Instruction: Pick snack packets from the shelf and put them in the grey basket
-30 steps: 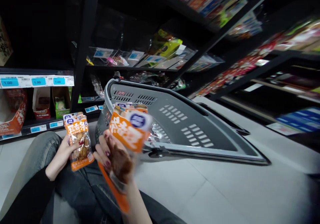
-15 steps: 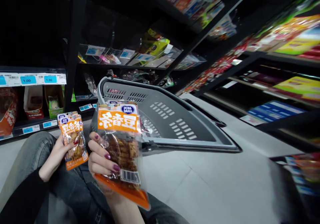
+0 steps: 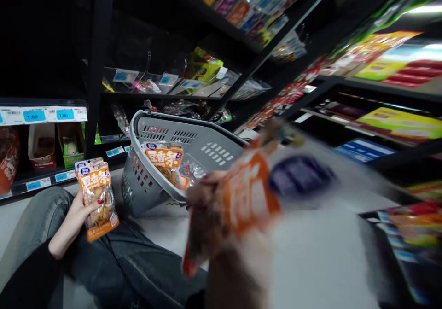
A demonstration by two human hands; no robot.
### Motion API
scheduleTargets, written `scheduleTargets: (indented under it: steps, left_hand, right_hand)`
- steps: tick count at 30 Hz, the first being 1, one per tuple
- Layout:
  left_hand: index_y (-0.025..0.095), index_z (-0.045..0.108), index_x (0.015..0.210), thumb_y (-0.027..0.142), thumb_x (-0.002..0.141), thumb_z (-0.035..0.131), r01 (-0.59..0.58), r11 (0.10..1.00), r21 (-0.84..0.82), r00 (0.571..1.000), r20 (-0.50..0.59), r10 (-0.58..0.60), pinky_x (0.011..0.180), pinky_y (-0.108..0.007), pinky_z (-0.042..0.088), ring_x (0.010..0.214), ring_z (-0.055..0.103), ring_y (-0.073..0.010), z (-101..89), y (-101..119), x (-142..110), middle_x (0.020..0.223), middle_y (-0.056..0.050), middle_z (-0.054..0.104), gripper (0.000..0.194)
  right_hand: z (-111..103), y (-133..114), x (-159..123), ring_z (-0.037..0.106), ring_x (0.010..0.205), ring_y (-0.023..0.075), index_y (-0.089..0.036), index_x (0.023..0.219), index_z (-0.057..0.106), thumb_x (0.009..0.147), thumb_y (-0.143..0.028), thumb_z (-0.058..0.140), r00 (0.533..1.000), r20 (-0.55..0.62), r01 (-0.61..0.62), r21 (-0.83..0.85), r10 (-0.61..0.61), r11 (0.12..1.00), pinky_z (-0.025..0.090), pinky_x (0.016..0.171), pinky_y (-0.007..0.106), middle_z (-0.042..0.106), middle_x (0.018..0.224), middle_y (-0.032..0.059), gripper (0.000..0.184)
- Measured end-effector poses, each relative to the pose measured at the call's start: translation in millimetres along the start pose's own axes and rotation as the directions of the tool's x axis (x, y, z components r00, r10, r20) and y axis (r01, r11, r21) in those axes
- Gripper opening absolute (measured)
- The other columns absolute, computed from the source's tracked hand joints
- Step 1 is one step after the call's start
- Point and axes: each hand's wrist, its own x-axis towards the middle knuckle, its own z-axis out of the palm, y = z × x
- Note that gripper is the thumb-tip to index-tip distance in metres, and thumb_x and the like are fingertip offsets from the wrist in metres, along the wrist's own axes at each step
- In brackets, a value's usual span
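My left hand (image 3: 78, 212) grips a few snack packets (image 3: 97, 198) held together, orange and clear with brown pieces inside, above my bent leg. My right hand (image 3: 238, 267), smeared by motion, holds another orange-labelled snack packet (image 3: 251, 191) tilted in front of me, to the right of the basket's opening. Directly ahead is a grey shopping basket (image 3: 136, 180) with slotted sides. Inside it lies a similar snack packet (image 3: 164, 157), along with some clear wrapping. The packet in my right hand hides the basket's right part.
Dark shelves with price tags (image 3: 65, 114) run along the left and back. Small open boxes (image 3: 71, 145) stand on the low left shelf. Colourful packaged goods (image 3: 397, 120) fill the shelving at right. My jeans-clad legs (image 3: 145, 263) are folded on the pale floor.
My right hand has swung its packet rightward and turned it, uncovering the packet inside the basket. My left hand keeps its packets nearly in place. The view has shifted slightly.
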Motion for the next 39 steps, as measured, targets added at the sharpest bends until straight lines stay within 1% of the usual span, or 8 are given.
scheduleTargets:
  steps: [2, 4, 12, 21, 26, 30, 34, 39]
  left_hand:
    - [0.014, 0.059, 0.104, 0.025, 0.054, 0.079, 0.004, 1.000, -0.003, 1.000, -0.009, -0.004, 0.085, -0.039, 0.047, 0.094, 0.064, -0.0288, 0.3, 0, -1, 0.102, -0.011, 0.069, 0.055]
    - [0.013, 0.059, 0.104, 0.025, 0.053, 0.080, 0.010, 1.000, -0.013, 1.000, -0.015, -0.010, 0.085, -0.040, 0.047, 0.093, 0.064, -0.0292, 1.0, -1, -1, 0.102, -0.012, 0.069, 0.057]
    - [0.014, 0.059, 0.105, 0.026, 0.056, 0.078, 0.007, 1.000, -0.011, 1.000, 0.019, -0.007, 0.086, -0.039, 0.046, 0.094, 0.064, -0.0279, 1.5, -3, -1, 0.104, -0.011, 0.069, 0.054]
    - [0.013, 0.058, 0.104, 0.025, 0.052, 0.080, 0.025, 0.999, -0.027, 1.000, 0.000, -0.025, 0.082, -0.038, 0.048, 0.089, 0.065, -0.0272, 1.9, -4, -1, 0.098, -0.011, 0.070, 0.058]
    - [0.013, 0.058, 0.103, 0.024, 0.053, 0.079, 0.011, 1.000, -0.027, 1.000, 0.004, -0.011, 0.084, -0.039, 0.047, 0.090, 0.065, -0.0272, 4.0, -1, -2, 0.099, -0.011, 0.069, 0.056]
    - [0.015, 0.058, 0.102, 0.022, 0.052, 0.080, 0.021, 0.997, -0.074, 0.999, 0.040, -0.018, 0.083, -0.037, 0.047, 0.091, 0.064, -0.0261, 7.3, 6, -8, 0.099, -0.009, 0.069, 0.055]
    - [0.017, 0.058, 0.102, 0.021, 0.052, 0.080, 0.018, 0.999, -0.050, 0.995, 0.100, -0.013, 0.079, -0.034, 0.049, 0.089, 0.064, -0.0256, 5.4, 2, -11, 0.098, -0.008, 0.069, 0.055]
    - [0.016, 0.060, 0.104, 0.042, 0.057, 0.076, -0.080, 0.993, -0.090, 0.990, 0.110, 0.090, 0.088, -0.035, 0.045, 0.101, 0.060, -0.0280, 2.3, -8, -6, 0.105, -0.011, 0.067, 0.056]
  right_hand:
    - [-18, -3, 30, 0.049, 0.058, 0.0140, -0.022, 0.081, 0.055, 0.080, -0.038, 0.053, 0.948, -0.291, 0.113, -0.059, -0.125, 0.992, 0.041, 0.056, 0.028, 0.054, 0.073, 0.0018, 0.016]
    - [-26, -4, 57, 0.053, 0.064, 0.0160, -0.020, 0.077, 0.056, 0.077, -0.029, 0.053, 0.901, -0.357, 0.183, -0.203, -0.247, 0.962, 0.042, 0.063, 0.030, 0.056, 0.074, 0.0037, 0.009]
    - [-7, 6, 64, 0.060, 0.061, 0.0187, -0.020, 0.079, 0.052, 0.078, -0.022, 0.046, 0.945, 0.133, 0.312, -0.631, -0.297, 0.711, 0.043, 0.060, 0.029, 0.064, 0.070, 0.0045, 0.006]
    - [7, 14, 79, 0.047, 0.048, 0.0146, -0.021, 0.054, 0.050, 0.066, -0.016, 0.062, 0.845, 0.509, 0.430, -0.829, 0.165, 0.357, 0.025, 0.049, 0.024, 0.052, 0.049, -0.0016, 0.018]
    - [-3, 8, 76, 0.050, 0.051, 0.0149, -0.022, 0.061, 0.061, 0.072, -0.020, 0.058, 0.837, 0.538, 0.449, -0.780, 0.099, 0.436, 0.029, 0.050, 0.025, 0.057, 0.054, -0.0002, 0.012]
    - [-6, 4, 20, 0.054, 0.058, 0.0159, -0.021, 0.074, 0.061, 0.084, -0.030, 0.047, 0.938, 0.175, 0.344, -0.586, -0.300, 0.734, 0.039, 0.054, 0.026, 0.059, 0.063, 0.0021, 0.019]
    - [38, 38, -41, 0.054, 0.056, 0.0148, -0.020, 0.089, 0.058, 0.072, -0.033, 0.064, 0.954, 0.298, 0.082, -0.395, 0.043, 0.915, 0.042, 0.053, 0.026, 0.061, 0.071, 0.0025, 0.023]
    - [70, 84, -46, 0.048, 0.054, 0.0120, -0.019, 0.067, 0.049, 0.075, -0.031, 0.057, 0.831, 0.496, -0.216, -0.127, 0.251, 0.968, 0.039, 0.051, 0.022, 0.051, 0.058, -0.0032, 0.017]
